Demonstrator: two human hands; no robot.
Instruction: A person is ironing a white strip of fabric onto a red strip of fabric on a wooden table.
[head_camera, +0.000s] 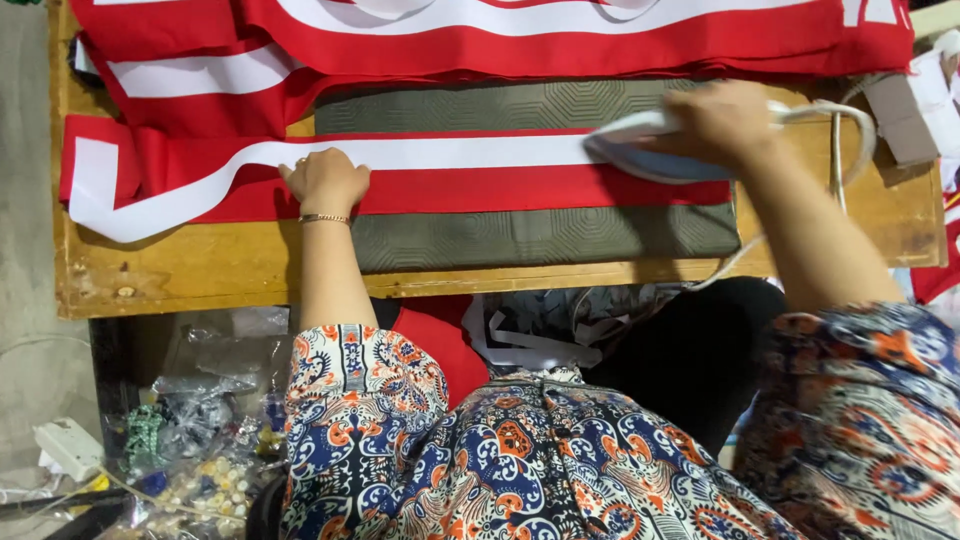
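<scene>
A long red and white cloth strip (450, 170) lies flat across a grey-green patterned ironing pad (540, 235) on a wooden table (180, 270). My left hand (325, 180) presses flat on the strip near its middle, fingers closed together, a thin bracelet at the wrist. My right hand (725, 120) grips the handle of a white and blue iron (640, 150), which rests on the strip's right part. The iron's white cord (845, 125) loops off to the right.
A pile of red and white cloth (500, 40) covers the far side of the table. More red cloth hangs in my lap (440, 350). Clear bags of beads and a white power strip (70, 445) lie on the floor at left.
</scene>
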